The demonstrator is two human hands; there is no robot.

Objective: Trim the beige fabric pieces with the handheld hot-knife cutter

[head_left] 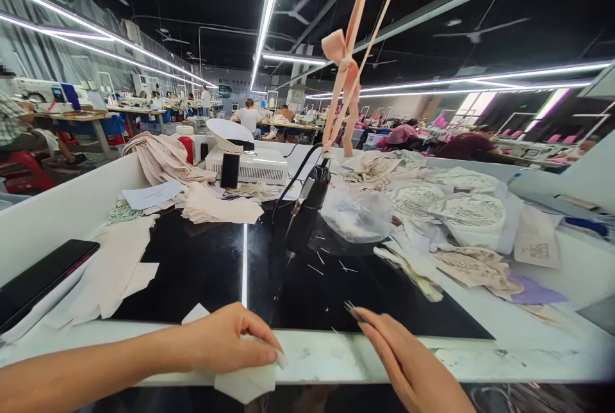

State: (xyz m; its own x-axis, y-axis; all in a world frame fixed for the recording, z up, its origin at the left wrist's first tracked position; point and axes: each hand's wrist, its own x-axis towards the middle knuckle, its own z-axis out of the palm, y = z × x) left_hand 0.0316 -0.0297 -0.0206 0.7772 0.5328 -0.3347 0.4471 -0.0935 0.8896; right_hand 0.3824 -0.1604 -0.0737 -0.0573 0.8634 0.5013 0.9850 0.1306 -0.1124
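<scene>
My left hand (235, 339) pinches a small pale cloth piece (247, 384) between thumb and fingers at the front edge of the table. Part of the cloth shows behind the wrist and part hangs below the hand. To the right, my right hand (406, 355) is closed around small metal tweezers (353, 308), whose two tips point up and left over the black board (192, 272). Most of the tweezers are hidden by my fingers. Short white thread scraps (317, 269) lie on the board.
A black handheld power tool (310, 208) hangs over the board from pink straps (343, 73). Cloth pieces (110, 266) and a phone (43, 278) lie left. At right are a plastic bag (358, 211) and piled fabric cut-outs (475, 214). A white box (262, 166) stands behind.
</scene>
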